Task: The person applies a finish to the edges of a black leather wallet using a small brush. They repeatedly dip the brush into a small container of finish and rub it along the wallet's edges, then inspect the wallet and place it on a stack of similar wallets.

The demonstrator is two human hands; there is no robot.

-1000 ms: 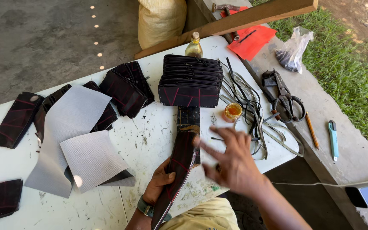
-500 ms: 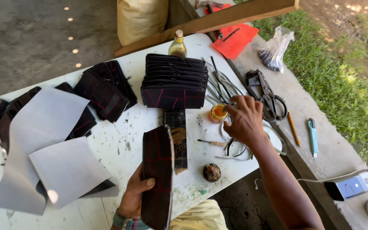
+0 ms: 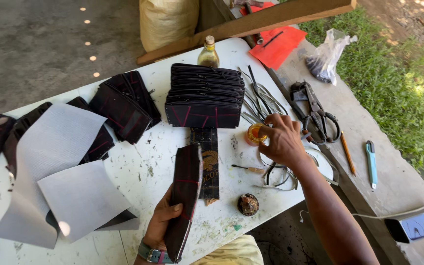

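View: looking down from the person's head onto a white, paint-flecked table [image 3: 138,172] standing on concrete, with grass to the right.
Left hand: the left hand [image 3: 163,221], a watch on its wrist, grips a dark folded piece with red lines [image 3: 185,196] near its lower end, thumb on the front face and fingers wrapped behind; the piece stands tilted above the near table edge.
Right hand: the right hand [image 3: 283,140] reaches to a small amber jar [image 3: 255,133]; its fingertips, bunched together, touch the jar's rim. I cannot tell whether they pinch it.
Jar position: right of centre on the table, just beside a tangle of dark straps [image 3: 266,105].
Under the piece: a flat dark strip [image 3: 208,162] lies on the table, running toward the person.
Centre back: a neat stack of dark folded pieces [image 3: 204,95], with a small glass bottle [image 3: 208,53] behind it.
Left: more dark pieces under 2 grey paper sheets [image 3: 69,172].
Near the right hand: a thin brush [image 3: 246,169] and a round dark lid [image 3: 248,204].
Right ledge: large shears [image 3: 315,113], a pencil [image 3: 348,153] and a light blue cutter [image 3: 371,162].
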